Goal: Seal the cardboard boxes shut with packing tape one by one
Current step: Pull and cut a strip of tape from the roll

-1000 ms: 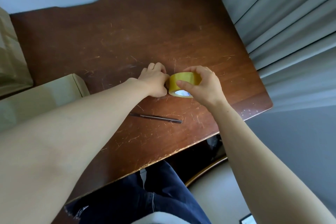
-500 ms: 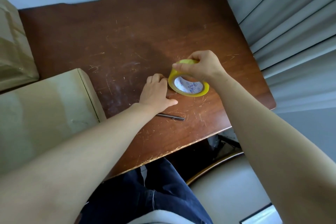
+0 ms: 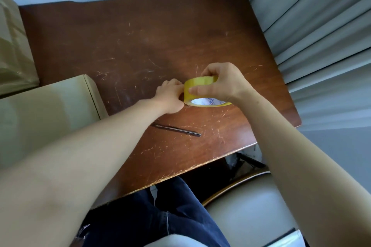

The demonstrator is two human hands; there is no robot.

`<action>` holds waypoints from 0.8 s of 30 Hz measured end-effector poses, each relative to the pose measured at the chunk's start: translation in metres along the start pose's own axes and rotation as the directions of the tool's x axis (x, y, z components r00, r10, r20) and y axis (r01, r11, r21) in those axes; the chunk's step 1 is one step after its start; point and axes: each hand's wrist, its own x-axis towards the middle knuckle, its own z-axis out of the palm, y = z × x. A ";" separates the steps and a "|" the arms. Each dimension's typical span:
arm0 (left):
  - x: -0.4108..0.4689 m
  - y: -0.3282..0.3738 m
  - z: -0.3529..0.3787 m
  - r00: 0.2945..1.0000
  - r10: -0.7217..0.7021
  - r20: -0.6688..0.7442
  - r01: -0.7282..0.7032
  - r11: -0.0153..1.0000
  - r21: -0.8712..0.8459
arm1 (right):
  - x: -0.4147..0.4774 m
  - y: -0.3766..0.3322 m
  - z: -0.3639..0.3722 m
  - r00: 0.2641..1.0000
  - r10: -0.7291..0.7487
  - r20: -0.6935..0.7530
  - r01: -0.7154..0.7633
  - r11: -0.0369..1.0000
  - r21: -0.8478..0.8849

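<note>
"Gripping the tape roll (image 3: 197, 86), is it, that right hand (image 3: 222, 84)?"

"Yes. The thumb is on the yellow band facing us and the other fingers are curled over the top. The roll is tilted, its white core showing underneath. It's over the tabletop (image 3: 160, 36) toward the right edge, closer to the near edge than the far one. Whether its lower rim touches the wood, I cannot tell."

"And the left hand (image 3: 169, 97)?"

"Curled up against the roll's left side, touching it. The fingertips are hidden behind the knuckles, so I cannot tell whether they pinch the tape's end or only rest there."

"Half a second ago it was elsewhere."

"It lay flat on the wood then, apart from the roll, thumb near the dark slim tool (image 3: 177, 129). It has since lifted and come to the roll. The roll has turned too: its open core faced us then, and now mostly the band does, much as a second ago."

"The tool?"

"Same place, lying flat between the hands and the near edge, touched by neither."

"Boxes?"

"One cardboard box (image 3: 50, 110) sits at the left edge by the near-left corner, its pale top flat. A second box (image 3: 14, 46) stands at the left edge farther back, cut off by the frame."
</note>
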 end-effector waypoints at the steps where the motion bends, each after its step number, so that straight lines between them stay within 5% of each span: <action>1: 0.003 0.000 -0.008 0.999 0.020 0.037 -0.020 1.000 0.000 | -0.002 -0.001 -0.001 1.000 -0.018 0.024 0.018 1.000 -0.012; 14: 0.006 -0.013 -0.030 0.936 0.321 0.144 -0.338 0.934 0.117 | -0.036 0.008 0.006 0.996 -0.076 0.043 0.074 0.997 0.034; 24: -0.025 -0.020 -0.049 0.943 0.278 0.185 -0.271 0.961 -0.063 | -0.045 -0.001 -0.007 0.987 -0.154 0.038 0.144 0.970 0.198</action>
